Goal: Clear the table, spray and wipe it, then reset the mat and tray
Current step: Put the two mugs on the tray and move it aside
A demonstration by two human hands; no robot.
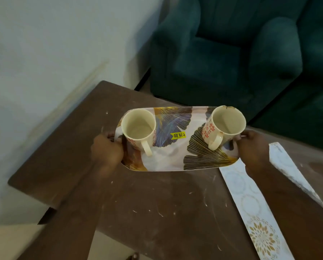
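Note:
An oblong tray printed with leaf shapes and a yellow price sticker is held above the brown table. My left hand grips its left end and my right hand grips its right end. Two cream mugs with red flower prints stand upright on it, one at the left and one at the right; both look empty. A white mat with gold circular patterns lies on the table at the right, partly under my right forearm.
The tabletop is dusty, with white specks and smears. A pale wall runs along the table's left side. A dark green sofa stands just beyond the far edge. Light floor shows at the lower left.

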